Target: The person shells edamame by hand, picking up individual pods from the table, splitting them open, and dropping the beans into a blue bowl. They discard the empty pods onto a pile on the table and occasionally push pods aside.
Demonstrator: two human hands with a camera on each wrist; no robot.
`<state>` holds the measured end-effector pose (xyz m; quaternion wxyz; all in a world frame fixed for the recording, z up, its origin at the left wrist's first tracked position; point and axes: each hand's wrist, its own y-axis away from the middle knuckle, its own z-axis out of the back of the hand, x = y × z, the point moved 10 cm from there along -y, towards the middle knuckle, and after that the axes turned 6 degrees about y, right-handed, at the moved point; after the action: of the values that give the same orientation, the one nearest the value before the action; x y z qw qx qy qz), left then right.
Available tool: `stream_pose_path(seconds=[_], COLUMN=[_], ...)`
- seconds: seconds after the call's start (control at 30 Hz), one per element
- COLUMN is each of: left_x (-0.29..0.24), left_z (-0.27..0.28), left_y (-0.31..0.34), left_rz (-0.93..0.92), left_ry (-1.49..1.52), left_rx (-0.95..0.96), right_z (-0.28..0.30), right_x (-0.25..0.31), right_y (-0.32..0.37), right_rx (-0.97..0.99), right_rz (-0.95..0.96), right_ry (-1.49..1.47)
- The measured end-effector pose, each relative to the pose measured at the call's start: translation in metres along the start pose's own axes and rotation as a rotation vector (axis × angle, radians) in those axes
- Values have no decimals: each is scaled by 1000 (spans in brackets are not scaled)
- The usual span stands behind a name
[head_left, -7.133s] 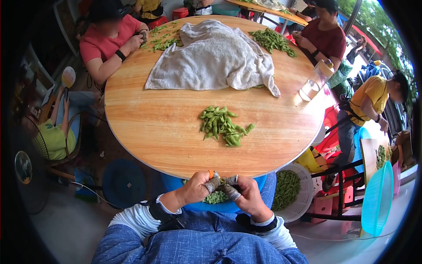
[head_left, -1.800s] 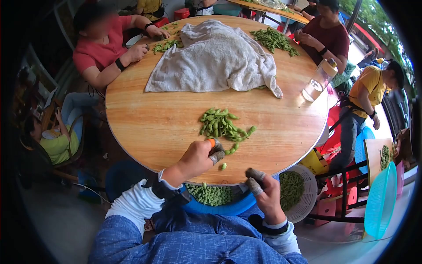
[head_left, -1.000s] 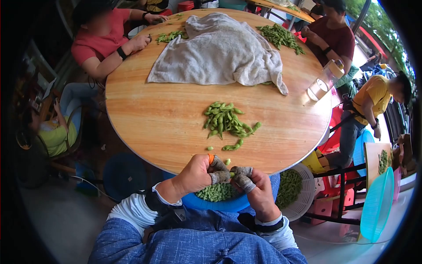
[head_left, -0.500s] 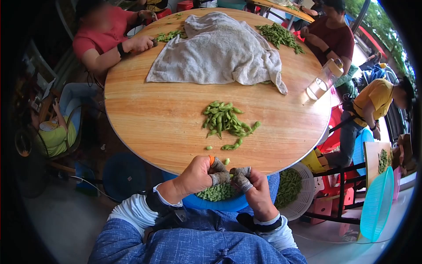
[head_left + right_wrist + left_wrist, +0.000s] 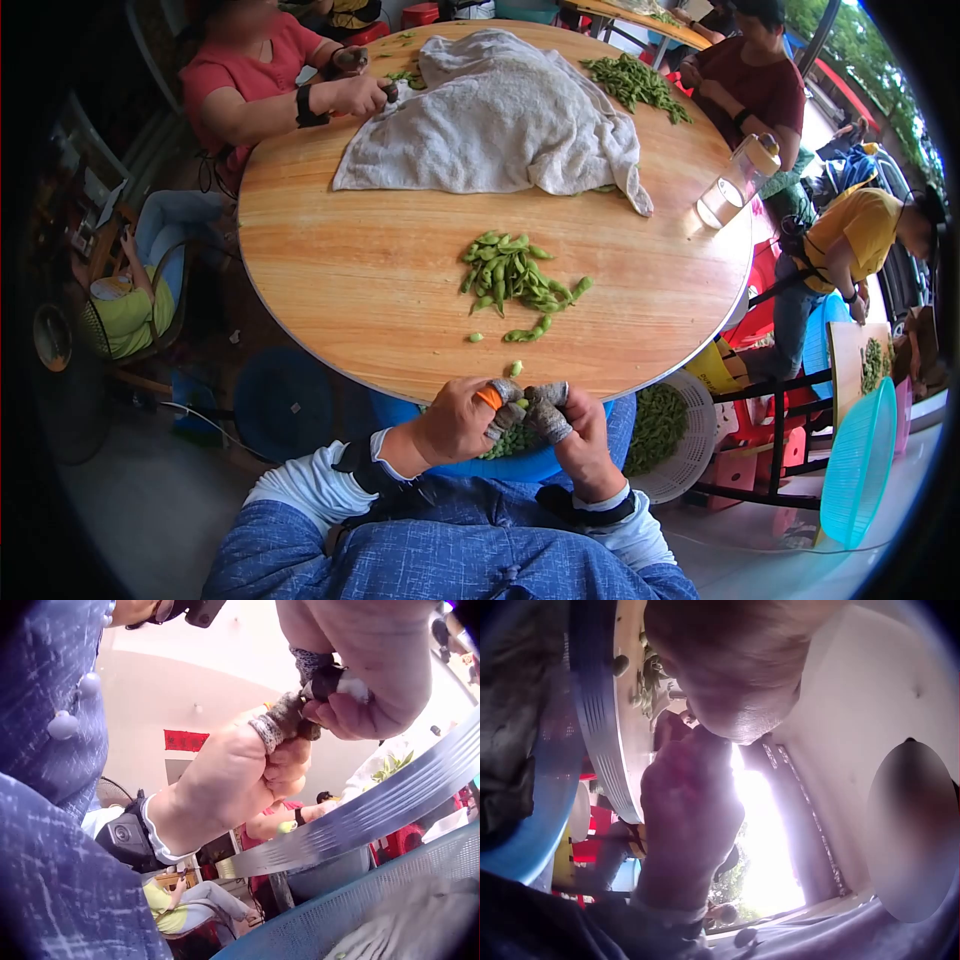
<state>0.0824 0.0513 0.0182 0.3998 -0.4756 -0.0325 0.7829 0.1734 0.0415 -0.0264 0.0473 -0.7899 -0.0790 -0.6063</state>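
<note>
Over the near table edge, my left hand [image 5: 452, 422] and right hand [image 5: 588, 442] meet fingertip to fingertip, pinching a green edamame pod [image 5: 522, 404] mostly hidden by the fingers. Grey cloth sleeves cover thumbs and forefingers, with an orange band on the left one. Below the hands, a blue basin [image 5: 480, 470] holds shelled green beans [image 5: 512, 442]. A small heap of edamame pods [image 5: 505, 268] lies ahead on the table, one pod [image 5: 528, 330] nearer me, plus two loose beans [image 5: 475, 337]. In the right wrist view, the left hand [image 5: 225, 776] touches the right hand [image 5: 367, 667].
The round wooden table [image 5: 340, 270] bears a grey-white towel [image 5: 500, 120], a larger pod heap [image 5: 638, 85] and a clear bottle [image 5: 738, 180]. A white basket [image 5: 700, 440] of pods stands right of my legs. People sit at both far sides.
My left hand reached to the pods, then came back to the right hand over the basin with a pod. Just now it has turned knuckles-up. The red-shirted person's hand moved toward the towel.
</note>
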Motion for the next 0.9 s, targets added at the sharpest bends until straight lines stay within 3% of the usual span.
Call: stream_pose_path(seconds=[0.17, 0.37, 0.63, 0.73, 0.87, 0.9], left_x=[19, -21, 15, 27, 53, 48], left_z=[-3, 4, 1, -1, -15, -13], left_y=[2, -8, 4, 8, 16, 12], left_rz=[214, -127, 188, 278, 544, 517], left_ry=[407, -225, 411, 575, 812, 835], left_rx=[-33, 39, -95, -143, -82, -77], right_z=[-1, 0, -5, -11, -8, -6], right_x=[1, -2, 5, 6, 2, 1], right_y=[2, 0, -1, 3, 1, 1], right_rx=[5, -5, -8, 70, 23, 13], right_rz=[28, -108, 37, 125, 11, -20], right_ry=[-24, -92, -57, 163, 7, -30])
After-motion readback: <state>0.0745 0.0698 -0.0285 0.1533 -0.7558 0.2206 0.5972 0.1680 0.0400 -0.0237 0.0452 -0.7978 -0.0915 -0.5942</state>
